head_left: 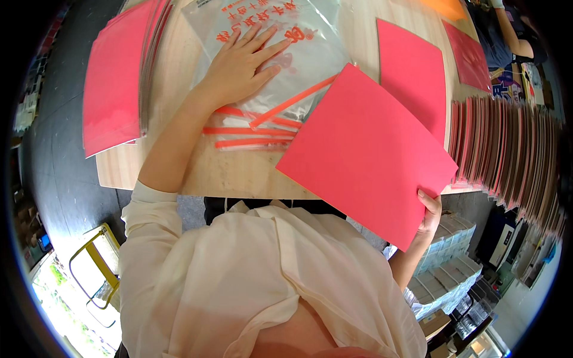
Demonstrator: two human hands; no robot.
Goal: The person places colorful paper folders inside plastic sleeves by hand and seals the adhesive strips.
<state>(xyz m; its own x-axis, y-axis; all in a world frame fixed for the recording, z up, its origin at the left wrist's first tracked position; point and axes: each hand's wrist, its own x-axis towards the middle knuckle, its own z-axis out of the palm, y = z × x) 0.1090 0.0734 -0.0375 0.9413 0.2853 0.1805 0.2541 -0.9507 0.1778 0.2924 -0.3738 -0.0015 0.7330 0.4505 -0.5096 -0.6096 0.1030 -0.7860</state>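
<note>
My left hand (242, 67) lies flat with fingers spread on a pile of clear plastic bags (316, 53) that carry red print. Orange-red strips (253, 130) run along the bags' near edges, one of them slanting across the others. My right hand (430, 212) grips a pink-red sheet of card (367, 155) by its near right corner, thumb on top. The card is tilted and overlaps the right side of the bags; its far corner reaches over the table. Fingers of the right hand beneath the card are hidden.
On the wooden table (137, 161), a stack of bagged pink-red sheets (116, 77) stands at the left. Another pink-red sheet (412, 71) lies at the right, beside a long row of stacked boards (507, 155). Tied bundles (444, 274) sit below right. Another person (507, 36) is at the far right.
</note>
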